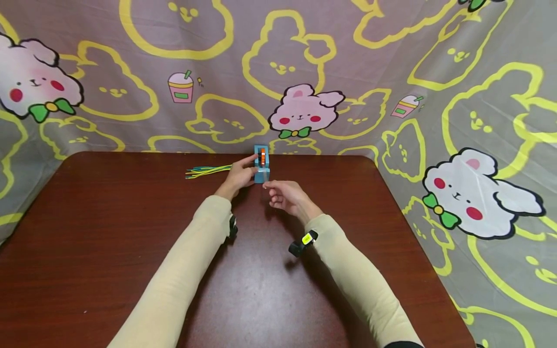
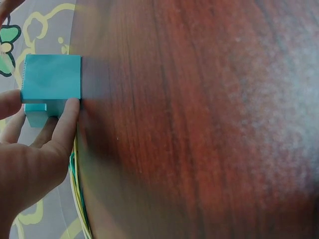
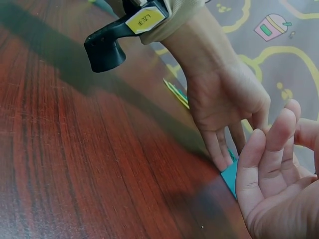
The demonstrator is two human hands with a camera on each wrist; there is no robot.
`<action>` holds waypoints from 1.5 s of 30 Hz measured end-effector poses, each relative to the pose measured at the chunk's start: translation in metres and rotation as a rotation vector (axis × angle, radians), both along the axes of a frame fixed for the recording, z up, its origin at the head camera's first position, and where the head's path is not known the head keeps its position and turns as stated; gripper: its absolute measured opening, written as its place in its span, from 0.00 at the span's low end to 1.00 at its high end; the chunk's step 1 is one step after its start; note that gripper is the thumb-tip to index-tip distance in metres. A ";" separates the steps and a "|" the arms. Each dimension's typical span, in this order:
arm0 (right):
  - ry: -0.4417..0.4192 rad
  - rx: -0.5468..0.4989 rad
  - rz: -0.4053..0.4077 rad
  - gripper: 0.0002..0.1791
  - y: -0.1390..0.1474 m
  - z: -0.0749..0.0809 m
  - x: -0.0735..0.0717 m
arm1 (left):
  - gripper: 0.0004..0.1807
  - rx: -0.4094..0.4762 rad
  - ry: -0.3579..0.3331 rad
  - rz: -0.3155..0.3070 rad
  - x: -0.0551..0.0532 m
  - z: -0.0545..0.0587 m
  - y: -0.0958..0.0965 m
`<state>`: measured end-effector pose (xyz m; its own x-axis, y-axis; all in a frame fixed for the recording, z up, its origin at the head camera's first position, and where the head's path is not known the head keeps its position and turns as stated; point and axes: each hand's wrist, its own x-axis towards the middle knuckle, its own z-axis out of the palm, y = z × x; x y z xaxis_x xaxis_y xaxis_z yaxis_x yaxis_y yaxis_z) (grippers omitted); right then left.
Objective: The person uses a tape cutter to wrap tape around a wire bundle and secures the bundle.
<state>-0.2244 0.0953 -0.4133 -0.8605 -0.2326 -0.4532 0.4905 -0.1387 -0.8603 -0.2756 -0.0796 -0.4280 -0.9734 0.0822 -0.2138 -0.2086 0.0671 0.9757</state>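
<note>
A blue tape dispenser (image 1: 262,175) with an orange hub (image 1: 263,157) stands near the far edge of the table. My left hand (image 1: 238,176) grips its side; in the left wrist view the fingers (image 2: 67,124) lie along the teal body (image 2: 52,77). Just in front of the dispenser, my right hand (image 1: 289,197) pinches the end of a faint clear strip of tape (image 1: 266,178) between thumb and forefinger. The right wrist view shows the curled right hand (image 3: 279,174) hiding most of the dispenser (image 3: 230,178), and the pinch itself is hidden there.
Thin yellow and green strands (image 1: 208,170) lie in a bundle left of the dispenser, partly behind the left hand. A patterned curtain (image 1: 226,96) hangs right behind the dark wooden table (image 1: 109,241) and along its right side.
</note>
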 end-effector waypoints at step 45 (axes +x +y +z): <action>0.026 -0.032 0.029 0.06 0.003 0.009 0.017 | 0.29 0.024 -0.007 -0.001 -0.001 0.001 -0.001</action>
